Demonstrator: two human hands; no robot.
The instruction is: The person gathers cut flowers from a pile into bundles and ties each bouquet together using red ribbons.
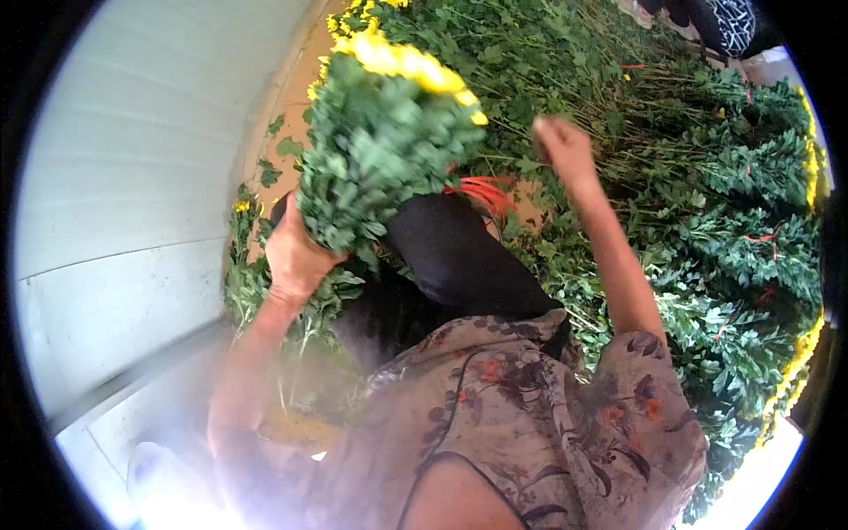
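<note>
A leafy bunch of yellow chrysanthemums (389,132) is upright in front of me, its yellow heads at the top and slightly blurred. My left hand (299,252) is wrapped around its lower part at the left, where leaves hide some of the fingers. To the right of the bunch and apart from it, my right hand (565,150) is raised over cut stems, fingers curled closed. Whether anything is inside that hand is hidden. Red ties (484,193) lie beside my knee, between the bunch and my right forearm.
Many leafy flower stems (548,53) cover the floor ahead. Bunches with red ties (742,230) are stacked along the right, yellow heads facing outward. A pale wall (141,177) stands close on the left. At the top right, a patterned dark item (731,25) shows in part.
</note>
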